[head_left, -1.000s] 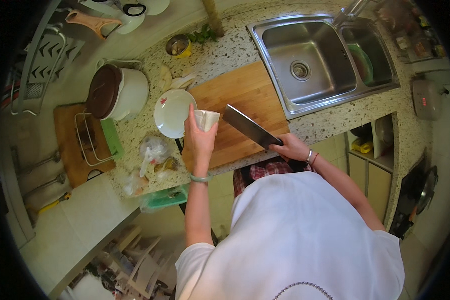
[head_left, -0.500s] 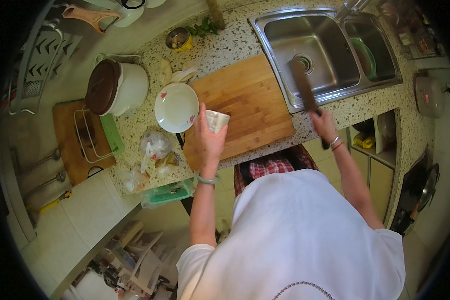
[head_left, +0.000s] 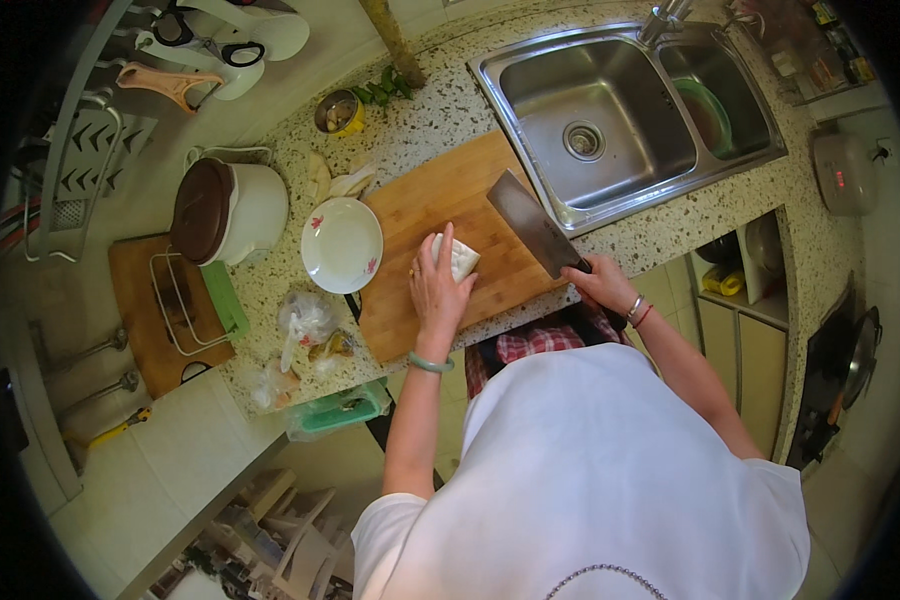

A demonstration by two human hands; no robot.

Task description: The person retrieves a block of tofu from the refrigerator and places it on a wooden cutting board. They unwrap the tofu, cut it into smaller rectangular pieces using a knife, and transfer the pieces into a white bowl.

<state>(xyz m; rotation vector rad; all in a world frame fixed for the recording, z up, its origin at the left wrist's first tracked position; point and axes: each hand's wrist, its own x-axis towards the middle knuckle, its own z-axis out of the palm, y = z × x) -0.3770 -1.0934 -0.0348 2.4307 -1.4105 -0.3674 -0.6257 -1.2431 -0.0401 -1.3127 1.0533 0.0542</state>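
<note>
On the wooden cutting board (head_left: 510, 262) lies a pale white block (head_left: 460, 257) with a patterned surface, like tofu. My left hand (head_left: 440, 290) grips it from the left, fingers and thumb around its sides. My right hand (head_left: 607, 284) is closed on the handle of a cleaver (head_left: 530, 222). The broad grey blade slants across the board's right edge, beside the sink and apart from the block. Left of the board, a white plate (head_left: 340, 245) with red flower marks touches or nearly touches its edge.
A double steel sink (head_left: 620, 130) lies beyond the board to the right. At left stand a white pot with a brown lid (head_left: 255, 210), a small yellow cup (head_left: 340, 113) and plastic bags (head_left: 310, 320). A green tray (head_left: 340, 408) sits below the counter edge.
My left hand has brought the white block down and rightward onto the board. My right hand has swung the cleaver from over the sink leftward to the board's right side.
</note>
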